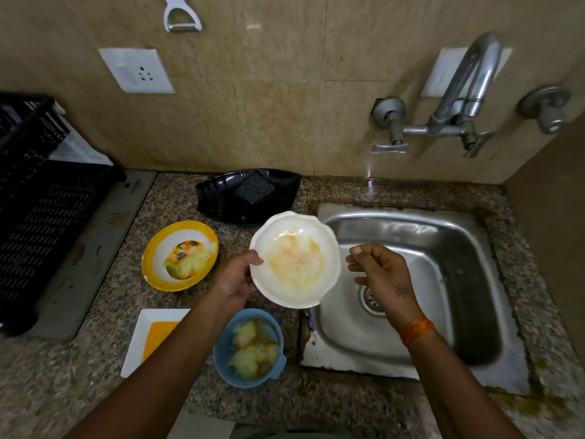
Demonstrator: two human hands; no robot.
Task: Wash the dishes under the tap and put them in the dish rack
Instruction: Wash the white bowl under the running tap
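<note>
Bowl (295, 259) up, tap (465, 87) upper right!
Our left hand (235, 280) gripped its rim at center; right hand (380, 270), fingers loosely curled, empty, hovered just right over the sink (443, 236).

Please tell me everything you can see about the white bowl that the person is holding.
The white bowl is round and shallow, with a scalloped rim, and looks like glossy ceramic or melamine. Its inside is dirty, smeared with a pale orange and yellowish film. It is lifted above the counter's edge beside the sink, tilted toward the camera. The left hand grips its left rim, thumb on top. The right hand hovers near its right rim, with fingers loosely curled, apparently not touching it.
</note>
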